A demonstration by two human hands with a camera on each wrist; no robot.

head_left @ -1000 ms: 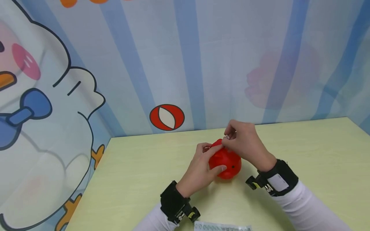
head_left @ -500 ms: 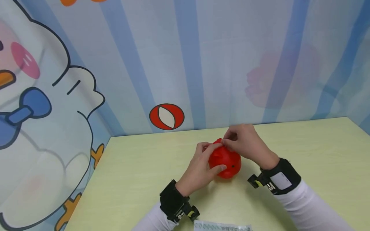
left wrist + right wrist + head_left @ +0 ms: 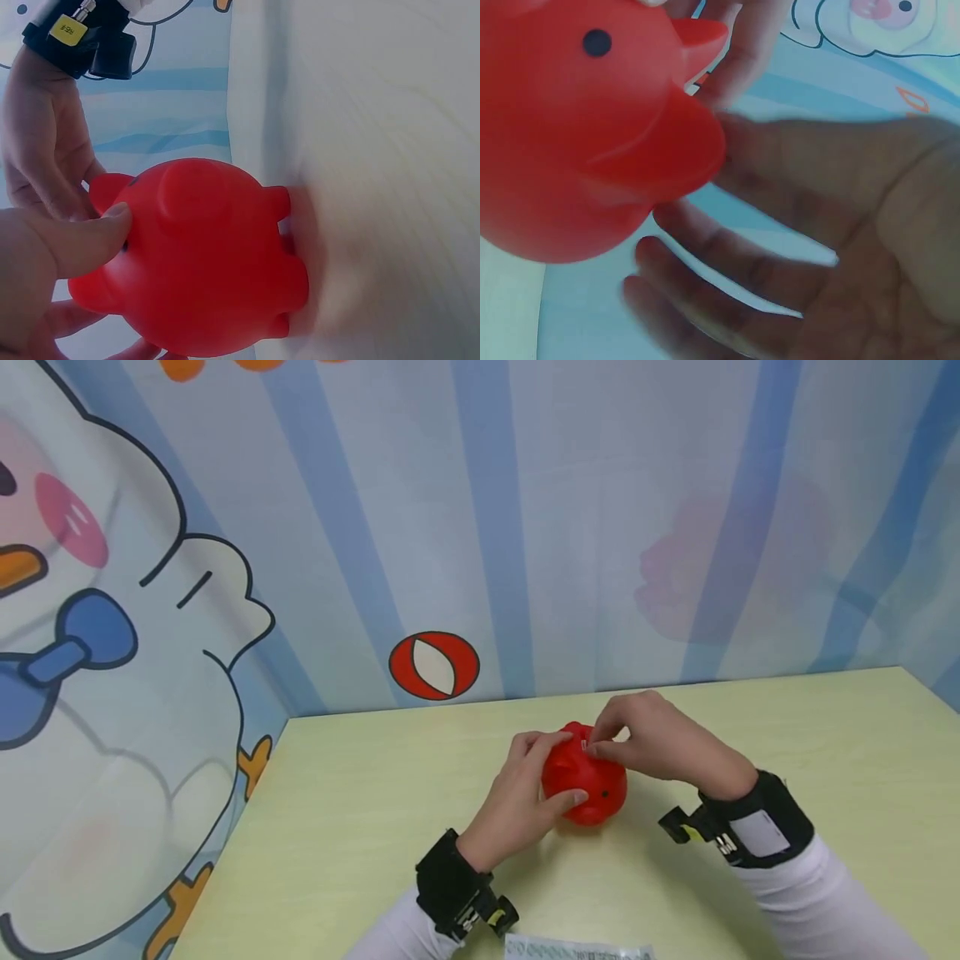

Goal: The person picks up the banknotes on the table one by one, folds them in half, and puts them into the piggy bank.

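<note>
A red pig-shaped toy [image 3: 584, 782] stands on the pale green table [image 3: 787, 735], gripped from the side by the left hand [image 3: 525, 797] with thumb and fingers curled round it. The right hand [image 3: 660, 743] is seen from the head view pinching something small and pale at the toy's top. Only the left wrist view shows its stubby feet [image 3: 289, 259] touching the table, and only the right wrist view its black eye [image 3: 597, 43].
</note>
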